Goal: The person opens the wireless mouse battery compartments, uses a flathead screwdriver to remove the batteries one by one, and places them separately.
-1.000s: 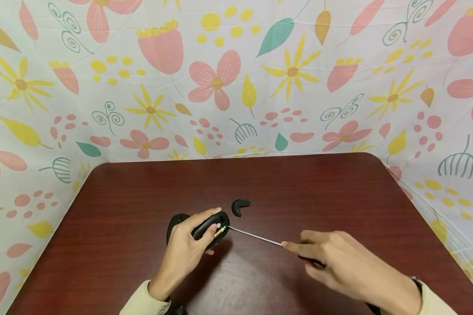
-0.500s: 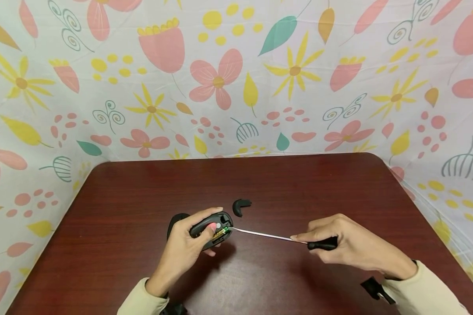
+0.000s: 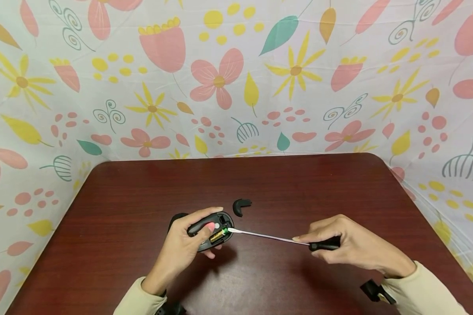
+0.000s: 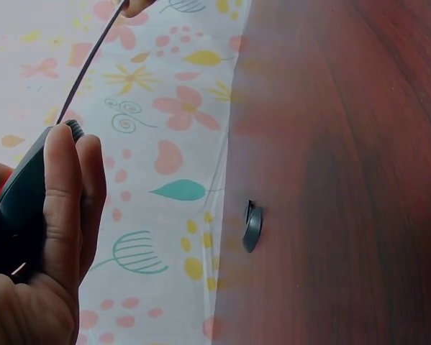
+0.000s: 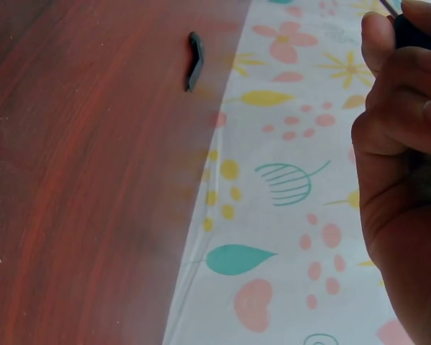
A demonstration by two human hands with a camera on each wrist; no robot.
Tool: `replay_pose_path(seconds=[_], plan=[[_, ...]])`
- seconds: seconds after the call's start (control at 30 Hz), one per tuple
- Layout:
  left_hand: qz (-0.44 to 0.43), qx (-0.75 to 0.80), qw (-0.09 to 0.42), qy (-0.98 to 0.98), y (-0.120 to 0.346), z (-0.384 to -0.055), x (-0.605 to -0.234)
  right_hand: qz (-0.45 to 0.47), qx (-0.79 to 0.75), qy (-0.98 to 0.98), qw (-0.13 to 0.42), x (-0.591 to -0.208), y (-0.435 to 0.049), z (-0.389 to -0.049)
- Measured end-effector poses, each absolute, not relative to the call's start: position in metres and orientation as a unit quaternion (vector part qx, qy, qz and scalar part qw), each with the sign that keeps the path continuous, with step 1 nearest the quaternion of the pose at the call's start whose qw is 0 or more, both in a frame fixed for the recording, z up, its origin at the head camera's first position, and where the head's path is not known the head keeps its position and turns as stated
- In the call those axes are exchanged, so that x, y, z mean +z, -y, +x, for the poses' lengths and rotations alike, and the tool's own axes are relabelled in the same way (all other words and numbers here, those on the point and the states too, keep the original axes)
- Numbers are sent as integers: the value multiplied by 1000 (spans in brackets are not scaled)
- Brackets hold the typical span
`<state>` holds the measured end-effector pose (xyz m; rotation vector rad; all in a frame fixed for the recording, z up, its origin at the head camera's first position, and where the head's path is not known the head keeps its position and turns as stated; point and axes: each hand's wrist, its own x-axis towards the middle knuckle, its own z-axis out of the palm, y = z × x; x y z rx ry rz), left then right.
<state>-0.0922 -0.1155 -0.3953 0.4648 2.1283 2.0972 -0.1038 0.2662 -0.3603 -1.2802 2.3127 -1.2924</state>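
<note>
My left hand (image 3: 181, 245) grips a black computer mouse (image 3: 199, 226), its underside turned up and its battery bay exposed. A green and gold battery (image 3: 219, 235) sits in the bay, with the thumb lying beside it. My right hand (image 3: 351, 240) holds a screwdriver (image 3: 268, 236) by its black handle, forefinger along the shaft. The screwdriver's flat tip meets the bay's right end at the battery's green end; whether it touches the battery, I cannot tell. In the left wrist view, fingers wrap the mouse (image 4: 17, 208). The right wrist view shows the curled right hand (image 5: 406, 136).
A small curved black piece (image 3: 239, 207) lies on the brown table (image 3: 299, 188) just beyond the mouse. A dark rounded shape (image 3: 175, 218) shows behind the left hand, partly hidden. Flower-patterned cloth (image 3: 217, 122) hangs along the table's far edge and sides.
The right hand has moved up and to the right, and the screwdriver lies flatter. The mouse has turned slightly, showing more of the battery, whose green end has come up by the tip.
</note>
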Motion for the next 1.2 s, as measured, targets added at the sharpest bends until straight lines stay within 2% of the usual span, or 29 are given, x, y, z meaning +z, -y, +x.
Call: replay_pose_path(seconds=[0.3, 0.83, 1.2], plan=[[153, 695, 67, -699, 117, -94, -396, -428, -452, -775, 112, -365, -266, -104], [139, 698, 52, -701, 118, -94, -398, -437, -431, -788, 50, -361, -268, -92], [72, 709, 32, -701, 121, -93, -404, -353, -393, -847, -65, -381, -270, -83]])
